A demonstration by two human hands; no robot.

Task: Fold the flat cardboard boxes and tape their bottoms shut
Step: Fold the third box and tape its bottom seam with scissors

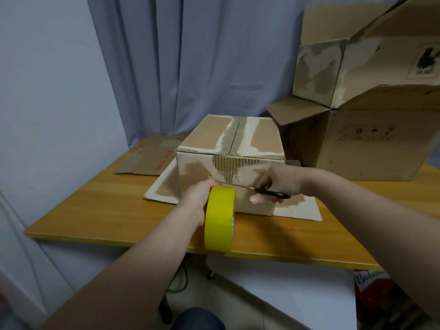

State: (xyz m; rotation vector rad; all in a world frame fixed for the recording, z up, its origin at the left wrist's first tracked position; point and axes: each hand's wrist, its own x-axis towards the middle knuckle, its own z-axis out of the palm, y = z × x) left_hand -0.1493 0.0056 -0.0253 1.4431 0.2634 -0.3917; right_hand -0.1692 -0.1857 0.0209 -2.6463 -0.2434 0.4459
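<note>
A person is holding scissors (pixel 262 190) against the front of a folded box (pixel 231 163) while gripping a roll of yellow tape (pixel 220 222).

The left hand (pixel 200 194) is clasping the tape roll, which is standing on edge just in front of the box; most of its fingers are hiding behind the roll. The right hand (pixel 278 179) is grasping the black handles of the scissors, and the blades are pointing left across the box's front wall toward the left hand. Whether the blades are parted is hard to make out, and no strip of tape is showing clearly there. The box is sitting mid-counter (pixel 95 210), closed side up, with its lower flaps lying flat. A flat cardboard sheet (pixel 147 158) is lying behind it to the left, partly hidden. A larger open box (pixel 357 139) is standing to the right, cut off by the frame edge.
</note>
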